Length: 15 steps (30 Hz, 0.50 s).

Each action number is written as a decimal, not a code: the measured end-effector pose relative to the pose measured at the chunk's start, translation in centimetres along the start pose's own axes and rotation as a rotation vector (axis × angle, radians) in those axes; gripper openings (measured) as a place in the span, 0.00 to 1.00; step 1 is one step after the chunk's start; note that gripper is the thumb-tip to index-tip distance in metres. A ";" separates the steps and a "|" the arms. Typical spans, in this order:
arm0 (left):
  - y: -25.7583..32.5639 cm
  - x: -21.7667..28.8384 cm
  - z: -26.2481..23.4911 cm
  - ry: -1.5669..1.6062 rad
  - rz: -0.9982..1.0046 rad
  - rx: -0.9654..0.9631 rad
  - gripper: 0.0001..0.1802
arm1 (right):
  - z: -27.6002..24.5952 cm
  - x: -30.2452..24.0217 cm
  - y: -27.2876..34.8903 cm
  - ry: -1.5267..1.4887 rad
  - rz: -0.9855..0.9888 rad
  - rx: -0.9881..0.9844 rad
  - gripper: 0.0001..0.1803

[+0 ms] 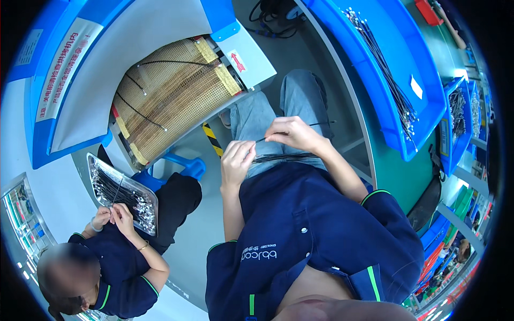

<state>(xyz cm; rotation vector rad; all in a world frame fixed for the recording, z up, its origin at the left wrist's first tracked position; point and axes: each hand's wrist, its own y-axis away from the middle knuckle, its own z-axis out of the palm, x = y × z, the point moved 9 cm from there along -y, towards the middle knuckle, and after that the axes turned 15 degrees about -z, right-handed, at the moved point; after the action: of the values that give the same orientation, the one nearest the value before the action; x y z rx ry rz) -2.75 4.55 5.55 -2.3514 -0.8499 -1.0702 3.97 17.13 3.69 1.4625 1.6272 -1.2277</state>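
Note:
My left hand (pixel 237 159) pinches the end of a thin black cable (pixel 321 123) that runs up to the right. My right hand (pixel 292 134) grips the same cable a little farther along, above my lap. A bundle of black cables (pixel 281 157) lies across my thighs just under both hands. I sit in a dark blue work shirt and grey trousers.
A mesh conveyor belt (pixel 171 91) carrying a few black cables leaves a blue and grey machine (pixel 91 69) at upper left. A seated co-worker's hands (pixel 112 216) work over a metal tray of cables (pixel 96 170) at lower left. Blue bins (pixel 375 80) with cables stand on the right.

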 end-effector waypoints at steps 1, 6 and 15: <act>0.1 -0.3 -0.1 -0.003 -0.003 -0.016 0.08 | 0.2 0.1 0.0 -0.006 0.005 -0.012 0.08; 0.5 -4.9 -3.9 -0.102 -0.156 0.078 0.07 | -5.0 1.7 1.7 0.275 0.127 -0.063 0.08; 1.5 -8.8 -6.8 -0.121 -0.270 0.134 0.06 | -8.1 1.1 2.5 0.282 0.094 0.067 0.09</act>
<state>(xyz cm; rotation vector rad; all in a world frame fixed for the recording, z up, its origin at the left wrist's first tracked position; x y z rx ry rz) -9.84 -3.72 2.69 -2.2517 -1.2726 -0.9453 7.27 24.92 5.13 1.7994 1.6877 -1.0700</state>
